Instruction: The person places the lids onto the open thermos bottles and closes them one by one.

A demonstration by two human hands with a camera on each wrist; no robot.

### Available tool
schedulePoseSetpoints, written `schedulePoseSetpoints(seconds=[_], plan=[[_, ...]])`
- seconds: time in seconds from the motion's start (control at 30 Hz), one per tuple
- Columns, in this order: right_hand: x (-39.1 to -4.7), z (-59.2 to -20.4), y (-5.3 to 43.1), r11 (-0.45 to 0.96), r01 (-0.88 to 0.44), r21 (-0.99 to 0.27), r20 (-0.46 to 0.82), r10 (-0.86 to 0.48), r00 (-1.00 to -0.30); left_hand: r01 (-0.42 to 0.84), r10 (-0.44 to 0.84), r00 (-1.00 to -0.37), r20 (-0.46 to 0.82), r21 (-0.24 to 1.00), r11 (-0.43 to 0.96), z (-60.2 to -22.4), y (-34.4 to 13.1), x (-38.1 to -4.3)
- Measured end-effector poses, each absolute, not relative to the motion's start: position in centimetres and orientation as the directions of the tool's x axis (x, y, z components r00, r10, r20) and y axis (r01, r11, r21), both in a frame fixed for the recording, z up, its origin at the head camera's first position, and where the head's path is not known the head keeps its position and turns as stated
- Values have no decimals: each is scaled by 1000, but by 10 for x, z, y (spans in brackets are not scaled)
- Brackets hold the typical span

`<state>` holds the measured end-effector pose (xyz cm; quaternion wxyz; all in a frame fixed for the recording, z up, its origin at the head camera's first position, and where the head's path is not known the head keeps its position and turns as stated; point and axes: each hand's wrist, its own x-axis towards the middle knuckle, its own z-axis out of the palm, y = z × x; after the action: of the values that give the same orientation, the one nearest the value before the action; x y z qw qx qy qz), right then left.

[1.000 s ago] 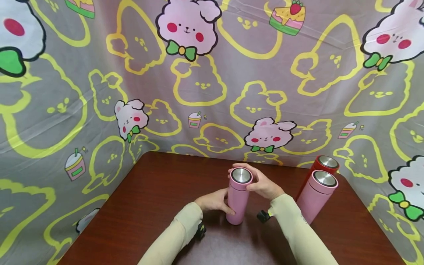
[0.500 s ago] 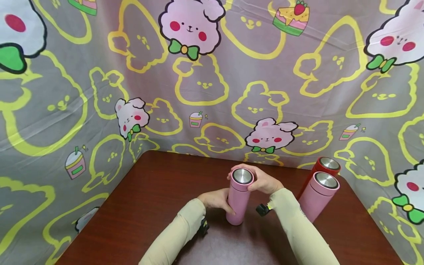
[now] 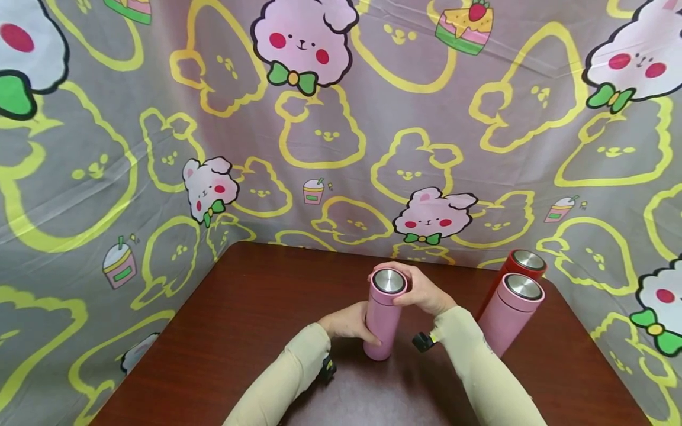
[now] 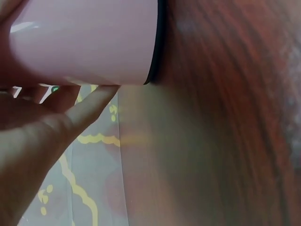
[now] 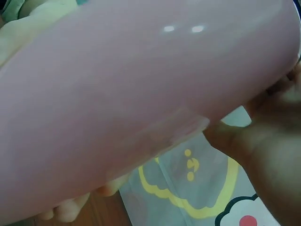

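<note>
A pink thermos flask with a steel-topped lid stands nearly upright at the middle of the table. My left hand holds its lower body from the left, thumb across the near side. Up at the lid, my right hand grips from behind and the right. Close up in the left wrist view, the flask's dark base rim faces the wood, and the left hand lies against the pink wall. The flask fills much of the right wrist view, where the right hand is at its upper end.
A second pink thermos flask stands to the right, beside my right forearm. Just behind it is a red one, partly hidden. The brown table meets a patterned cloth hanging at the back and sides.
Both hands keep hold of the pink flask, which stays in place. The left forearm has shifted slightly to the right, and the right fingers have moved a little on the lid.
</note>
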<state>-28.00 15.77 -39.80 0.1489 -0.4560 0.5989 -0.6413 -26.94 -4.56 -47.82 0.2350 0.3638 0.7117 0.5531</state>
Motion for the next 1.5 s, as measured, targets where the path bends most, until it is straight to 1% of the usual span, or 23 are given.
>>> schedulePoseSetpoints(seconds=[0.2, 0.4, 0.67, 0.77, 0.87, 0.93, 1.1, 1.2, 1.27, 1.33, 1.4, 1.5], plan=[[-271, -398, 155, -142, -442, -886, 425, -630, -650, 282, 730, -678, 84, 947, 152, -477, -45, -266], [-263, -398, 152, -46, -492, -869, 439, -530, -725, 311, 692, -714, 103, 933, 181, -478, -45, -265], [-257, -400, 147, 13, -503, -864, 439, -468, -767, 330, 663, -739, 120, 922, 202, -481, -45, -263], [-251, -395, 144, 23, -510, -860, 448, -443, -776, 328, 650, -751, 121, 921, 208, -481, -45, -262], [-243, -388, 141, 25, -523, -852, 465, -422, -778, 328, 641, -758, 122, 921, 212, -481, -45, -261], [-241, -385, 139, 31, -531, -847, 474, -408, -780, 322, 648, -752, 124, 926, 197, -480, -45, -262], [-250, -396, 140, 40, -527, -849, 471, -395, -789, 272, 708, -696, 118, 956, 108, -480, -46, -266], [-257, -403, 141, 26, -506, -862, 449, -423, -787, 232, 734, -671, 104, 970, 75, -481, -48, -269], [-259, -404, 142, -9, -478, -878, 428, -459, -778, 211, 745, -660, 93, 975, 65, -481, -50, -270], [-262, -403, 143, -68, -445, -893, 414, -512, -753, 193, 756, -649, 82, 979, 60, -480, -51, -272], [-266, -402, 145, -149, -398, -905, 406, -578, -707, 178, 767, -637, 70, 982, 58, -479, -52, -273], [-273, -401, 149, -275, -302, -913, 406, -688, -601, 177, 779, -626, 47, 981, 84, -478, -53, -275]])
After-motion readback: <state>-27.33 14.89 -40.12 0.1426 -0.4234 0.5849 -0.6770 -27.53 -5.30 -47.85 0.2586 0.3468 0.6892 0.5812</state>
